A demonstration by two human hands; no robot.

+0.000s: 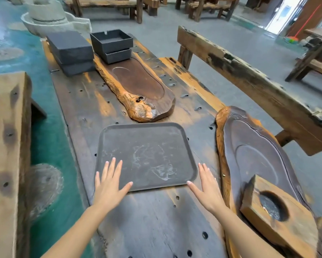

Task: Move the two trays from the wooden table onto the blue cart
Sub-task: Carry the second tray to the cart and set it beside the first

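A flat dark grey tray [149, 151] with rounded corners lies on the wooden table [152, 220] right in front of me. My left hand [110, 183] is open, fingers spread over the tray's near left corner. At the tray's near right corner my right hand [206, 185] is open too, thumb at the rim and fingers beside the right edge. A carved wooden tea tray [138, 86] lies farther back on the table. Another carved wooden tray [253, 155] lies along the right side. No blue cart is in view.
Black stone boxes [71, 51] and open black square trays [112, 43] stand at the table's far end. A wooden block with a round hollow [279, 216] sits on the right tray. A bench back [249, 81] runs along the right, a plank bench [7, 146] on the left.
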